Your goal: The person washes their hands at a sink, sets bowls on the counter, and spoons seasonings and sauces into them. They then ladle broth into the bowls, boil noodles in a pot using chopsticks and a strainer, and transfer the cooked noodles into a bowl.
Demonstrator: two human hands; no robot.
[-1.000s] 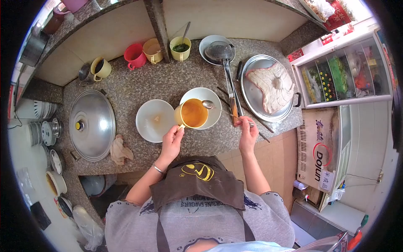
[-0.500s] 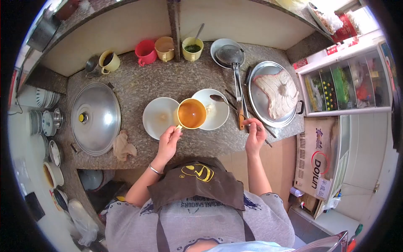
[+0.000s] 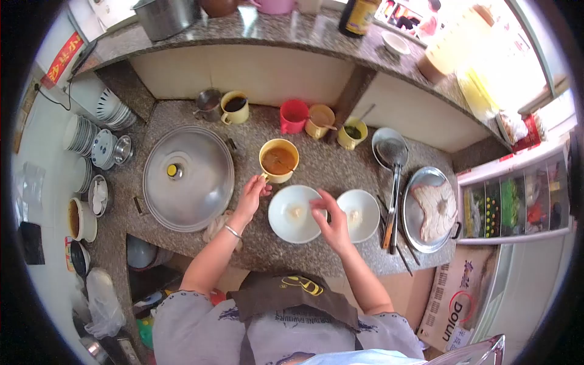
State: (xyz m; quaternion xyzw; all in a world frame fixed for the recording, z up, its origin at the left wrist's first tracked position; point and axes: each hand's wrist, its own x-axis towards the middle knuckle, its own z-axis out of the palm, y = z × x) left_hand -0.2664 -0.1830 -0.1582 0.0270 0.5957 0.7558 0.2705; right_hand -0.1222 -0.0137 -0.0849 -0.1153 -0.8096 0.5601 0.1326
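My left hand (image 3: 252, 196) grips the handle of a yellow mug (image 3: 269, 176) that holds orange-brown liquid. A thin dark shape lies in the liquid; I cannot make out what it is. My right hand (image 3: 333, 224), open with thumb and fingers apart, hovers over the right edge of a white bowl (image 3: 281, 225). A second white bowl (image 3: 368, 236) stands to its right. Each bowl has a small pale dab at its bottom. The mug is beyond the left bowl, apart from it.
A large lidded pot (image 3: 201, 198) stands left. Behind are a red mug (image 3: 293, 117), a tan mug (image 3: 319, 121), a mug of greens (image 3: 351, 135) and one of dark liquid (image 3: 235, 108). Right are a strainer (image 3: 390, 152) and a tray (image 3: 417, 240) with a pale slab.
The view has shifted, bringing the upper shelf in. The mug has moved off from over the bowls to beyond them. My right hand has moved left over the bowls; the spoon near it is gone from there.
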